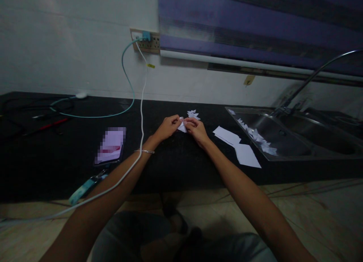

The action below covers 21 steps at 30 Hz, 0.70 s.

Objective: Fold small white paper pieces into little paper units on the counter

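Note:
Between my two hands is a small piece of folded white paper (182,127), held just above or on the black counter (181,163). My left hand (169,126) pinches its left side, and my right hand (196,128) pinches it from the right. Both sets of fingers are closed on the paper and hide part of it. Just behind my right hand lies a little cluster of folded paper pieces (193,114). To the right rest flat white paper rectangles (227,136) and another white sheet (247,155).
A double steel sink (300,150) with a curved faucet (314,73) is at the right; more folded papers (259,137) line its left rim. A phone (112,144) with a teal strap (85,188) lies left. A white cable (142,114) passes over my left forearm from the wall socket (151,42).

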Tool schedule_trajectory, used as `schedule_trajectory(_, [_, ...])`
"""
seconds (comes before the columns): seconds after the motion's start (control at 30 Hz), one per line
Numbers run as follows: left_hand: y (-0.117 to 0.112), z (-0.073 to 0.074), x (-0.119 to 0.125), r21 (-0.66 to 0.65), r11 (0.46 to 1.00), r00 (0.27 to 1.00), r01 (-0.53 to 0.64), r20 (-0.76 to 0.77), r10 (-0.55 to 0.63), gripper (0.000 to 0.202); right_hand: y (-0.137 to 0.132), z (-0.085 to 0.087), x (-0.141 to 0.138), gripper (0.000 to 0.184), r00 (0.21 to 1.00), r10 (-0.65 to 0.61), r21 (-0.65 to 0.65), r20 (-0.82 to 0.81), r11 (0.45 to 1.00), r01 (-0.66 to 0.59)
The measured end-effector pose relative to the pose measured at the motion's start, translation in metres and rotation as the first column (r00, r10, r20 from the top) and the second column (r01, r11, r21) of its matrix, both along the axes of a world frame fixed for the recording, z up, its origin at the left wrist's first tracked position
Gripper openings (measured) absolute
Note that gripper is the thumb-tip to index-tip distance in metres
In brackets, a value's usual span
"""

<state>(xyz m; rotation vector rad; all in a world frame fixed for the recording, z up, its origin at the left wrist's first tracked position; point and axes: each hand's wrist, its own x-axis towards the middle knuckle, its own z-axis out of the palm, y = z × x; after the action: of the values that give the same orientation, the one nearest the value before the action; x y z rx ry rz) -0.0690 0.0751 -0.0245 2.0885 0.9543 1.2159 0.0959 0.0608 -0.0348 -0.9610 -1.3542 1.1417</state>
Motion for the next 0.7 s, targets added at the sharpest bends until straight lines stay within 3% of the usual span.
schedule_trajectory(0.13, [0.0017, -0.0009, -0.0017, -0.016, 0.999, 0.999, 0.034, 0.005, -0.034, 0.036, -0.0039, 0.0018, -0.0031, 0.033, 0.993, 0.03, -0.086, -0.117, 0.995, -0.04])
schedule_trajectory(0.43, [0.002, 0.0017, -0.0046, -0.152, 0.973, 0.978, 0.177, 0.142, -0.155, 0.041, 0.0026, -0.0035, 0.0002, 0.028, 0.994, -0.003, -0.056, -0.114, 0.998, -0.003])
schedule_trajectory(0.57, [0.0029, 0.0018, -0.0058, -0.128, 0.979, 0.984, 0.16, 0.104, -0.147, 0.038, 0.0041, -0.0049, 0.0017, 0.027, 0.995, -0.001, -0.039, -0.102, 0.999, -0.003])
schedule_trajectory(0.7, [0.0034, 0.0008, -0.0037, -0.034, 0.997, 0.996, 0.07, 0.059, -0.068, 0.031, 0.0046, -0.0054, 0.0004, 0.026, 0.993, 0.008, -0.04, -0.117, 0.999, -0.012])
